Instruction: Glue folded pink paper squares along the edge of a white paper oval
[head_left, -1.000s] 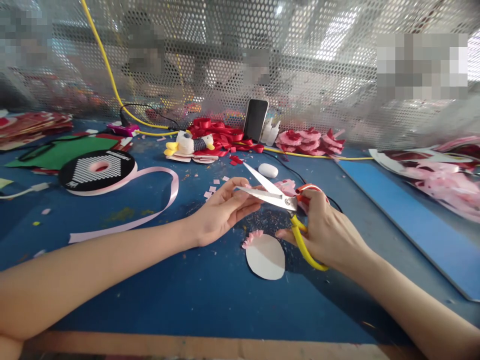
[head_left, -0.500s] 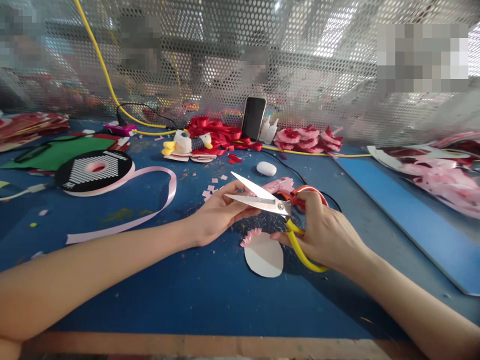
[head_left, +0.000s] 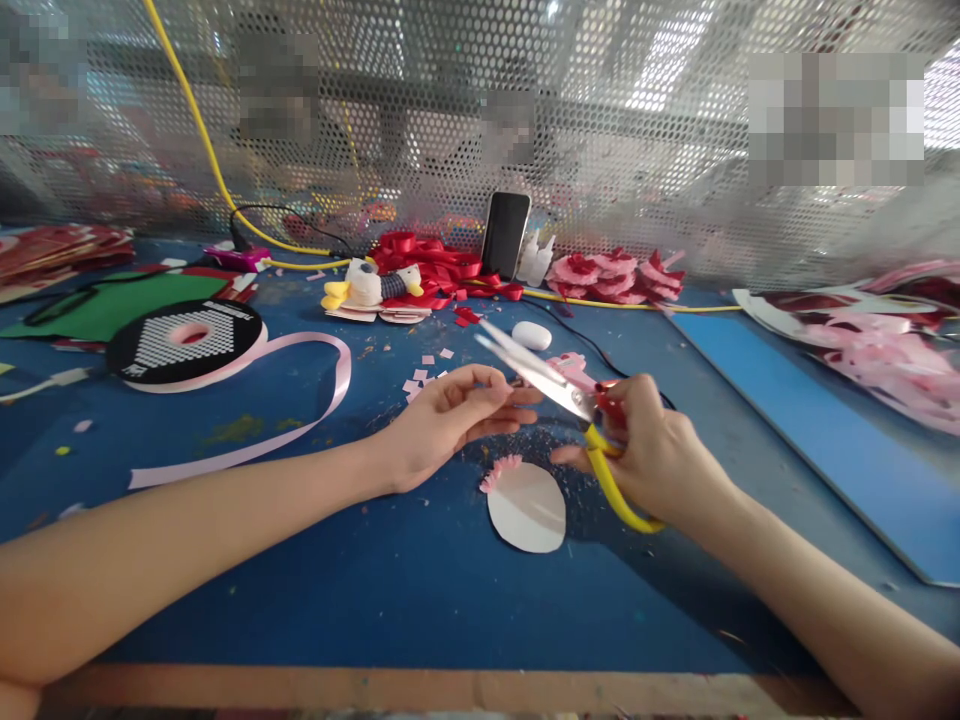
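Observation:
My right hand (head_left: 664, 450) grips a pair of scissors (head_left: 559, 385) with one yellow and one red-orange handle. The blades point up and to the left, close to each other and slightly blurred. Beside the blade tips, my left hand (head_left: 454, 420) is closed in a pinch, thumb against forefinger; whatever sits between them is too small to make out. Below both hands a round off-white disc (head_left: 527, 510) lies flat on the table, with a pink frilled strip (head_left: 501, 472) along its upper left edge. Behind the blades lies a pink ribbon piece (head_left: 568, 370), partly covered.
A black ribbon reel (head_left: 187, 342) trails pale pink ribbon (head_left: 300, 430) at left. Small pink squares (head_left: 414, 384) lie beyond my left hand. Farther back are a small plush toy (head_left: 375, 284), red ribbon (head_left: 420, 262), a phone (head_left: 505, 235) and a white case (head_left: 531, 335). A blue board (head_left: 810, 430) lies right.
The scissor blades have swung closer together and moved slightly right, away from my left fingers. My left hand stays nearly in place, its pinch now uncovered by the blades. The disc has not moved.

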